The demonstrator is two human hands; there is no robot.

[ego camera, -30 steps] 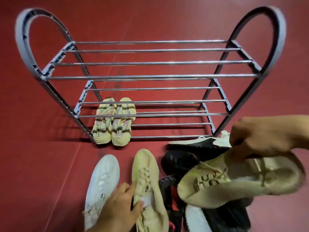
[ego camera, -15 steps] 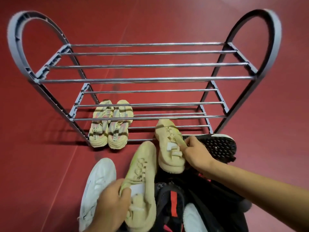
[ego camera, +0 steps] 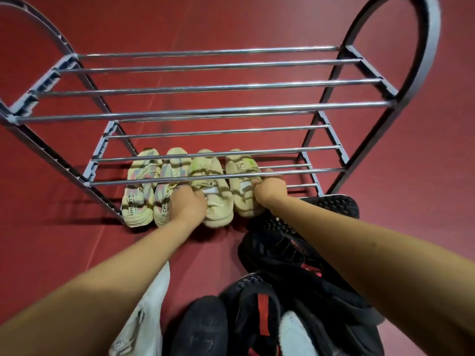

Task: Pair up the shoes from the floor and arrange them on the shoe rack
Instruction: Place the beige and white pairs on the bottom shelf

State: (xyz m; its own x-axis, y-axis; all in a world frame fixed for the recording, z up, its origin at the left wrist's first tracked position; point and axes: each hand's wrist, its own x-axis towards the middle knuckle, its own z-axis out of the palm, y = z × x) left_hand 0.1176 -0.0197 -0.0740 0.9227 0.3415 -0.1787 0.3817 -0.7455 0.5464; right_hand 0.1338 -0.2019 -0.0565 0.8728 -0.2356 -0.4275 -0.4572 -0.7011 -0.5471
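Observation:
A grey shoe rack point(ego camera: 210, 112) with chrome bars stands on the red floor. On its lowest tier sit two striped beige sneakers point(ego camera: 144, 186) at the left. Right beside them are two plain beige sneakers, toes pointing in. My left hand point(ego camera: 189, 204) grips the left beige sneaker point(ego camera: 210, 181) at its collar. My right hand point(ego camera: 270, 190) grips the right beige sneaker point(ego camera: 240, 176) the same way. Both heels stick out past the rack's front bar.
A heap of black shoes point(ego camera: 288, 255) lies on the floor at the lower right, one with a red stripe point(ego camera: 262, 314). A white shoe point(ego camera: 146, 317) lies under my left forearm. The two upper tiers hold nothing.
Both hands have carried the beige sneakers from the floor onto the lowest tier, beside the striped pair. The camera has moved closer to the rack.

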